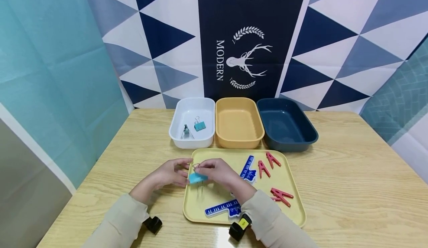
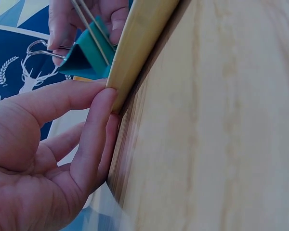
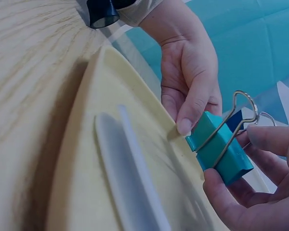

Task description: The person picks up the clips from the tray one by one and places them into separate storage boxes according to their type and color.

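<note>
1 teal binder clip (image 1: 198, 178) is between the hands, above the left part of the yellow tray (image 1: 281, 173), its wire handles spread. Right hand (image 1: 216, 169): thumb and fingers closed in a pinch on the clip, from its right side. Left hand (image 1: 169, 173): fingers loosely curved, partly open, at the tray's left rim, tips just beside the clip's opposite end; contact with the clip cannot be told. White bin (image 1: 192, 143), beyond the hands: 2 smaller teal clips (image 1: 200, 126).
</note>
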Motion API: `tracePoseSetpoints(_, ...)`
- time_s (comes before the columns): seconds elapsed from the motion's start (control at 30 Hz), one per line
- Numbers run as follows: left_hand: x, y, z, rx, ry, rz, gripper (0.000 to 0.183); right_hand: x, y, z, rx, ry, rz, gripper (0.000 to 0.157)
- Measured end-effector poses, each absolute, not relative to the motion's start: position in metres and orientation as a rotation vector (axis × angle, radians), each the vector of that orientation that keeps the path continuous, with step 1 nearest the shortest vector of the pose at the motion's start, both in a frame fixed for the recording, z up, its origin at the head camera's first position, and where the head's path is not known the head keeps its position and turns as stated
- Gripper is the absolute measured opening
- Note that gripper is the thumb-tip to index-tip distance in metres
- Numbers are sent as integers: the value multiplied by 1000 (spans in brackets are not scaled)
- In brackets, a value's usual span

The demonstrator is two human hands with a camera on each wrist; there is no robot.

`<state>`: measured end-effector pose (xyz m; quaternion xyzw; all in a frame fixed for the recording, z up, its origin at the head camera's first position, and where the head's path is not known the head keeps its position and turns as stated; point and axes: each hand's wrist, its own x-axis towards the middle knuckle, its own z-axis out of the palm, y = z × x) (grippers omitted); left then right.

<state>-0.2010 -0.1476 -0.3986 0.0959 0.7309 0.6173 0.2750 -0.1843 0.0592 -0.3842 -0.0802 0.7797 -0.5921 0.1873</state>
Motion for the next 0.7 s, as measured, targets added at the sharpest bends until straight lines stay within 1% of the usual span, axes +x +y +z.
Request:
tracePoseSetpoints(0.33,-201,-148,-403,266,1969,1676,73,-189,61,-382,-205,2048,-1873,22)
tracePoseSetpoints(0.7,-201,-148,-403,272,1962,1677,73,-195,63,-377,-171,2052,-1909,21)
